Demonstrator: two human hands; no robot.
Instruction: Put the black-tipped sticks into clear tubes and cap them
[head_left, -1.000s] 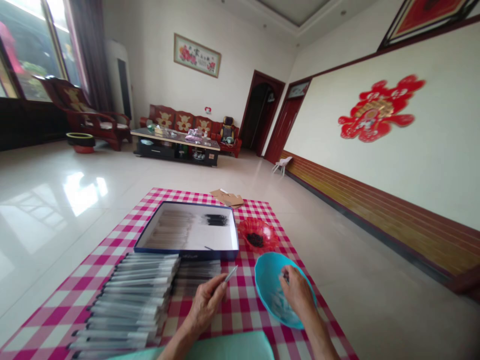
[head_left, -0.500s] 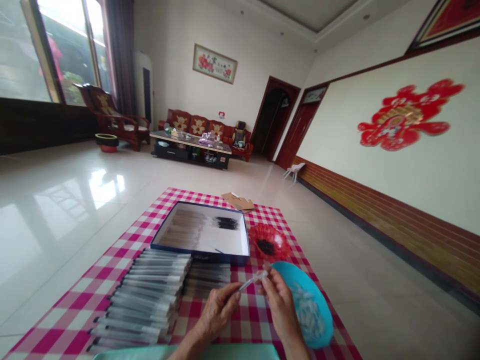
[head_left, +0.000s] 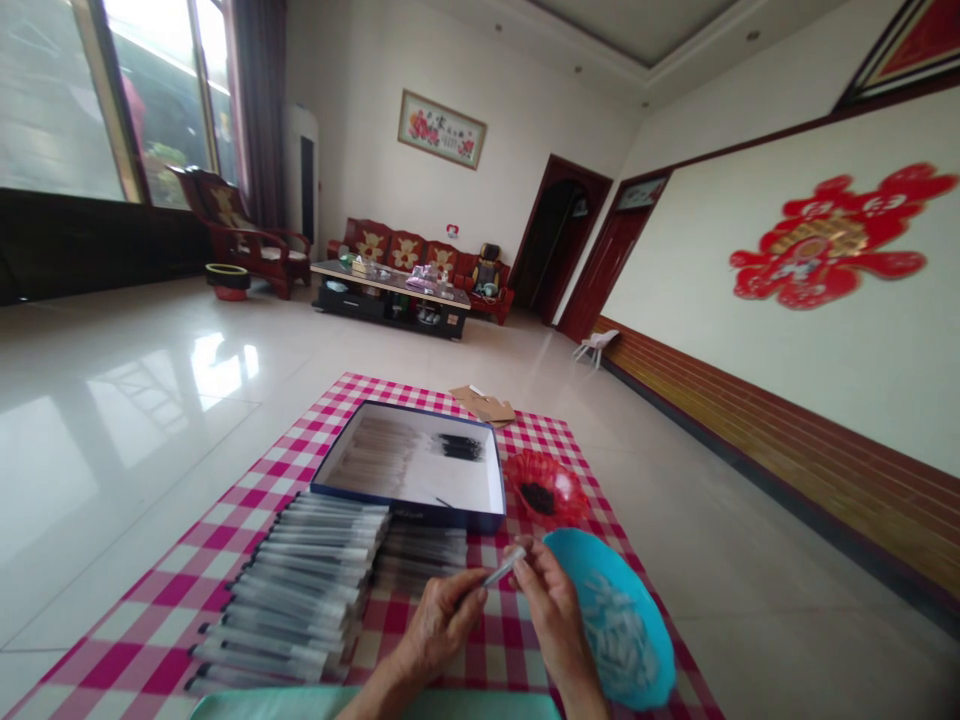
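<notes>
My left hand [head_left: 448, 612] pinches a slim clear pen [head_left: 504, 568] between thumb and fingertips. At the pen's upper end, my right hand [head_left: 551, 598] closes its thumb and fingers on a whitish cap [head_left: 517, 554], which looks to be on the pen. Right beside that hand is a turquoise bowl [head_left: 661, 640] with many small whitish caps [head_left: 619, 635] in it. To the left lies a big row of clear pens [head_left: 300, 570] with white caps and dark ends. Partly behind my hands is a pile of clear tubes [head_left: 421, 555].
A shallow blue-edged box [head_left: 469, 490] holds clear tubes [head_left: 375, 455] and black pieces [head_left: 459, 447]. A red bowl [head_left: 566, 480] with small dark bits stands right of it. Cardboard [head_left: 484, 404] lies at the far edge of the checkered tablecloth [head_left: 187, 560].
My right fingers have drawn closer along the pen, and the cap now covers more of its end. The whole view has shifted slightly; the bowls and box stay put on the table.
</notes>
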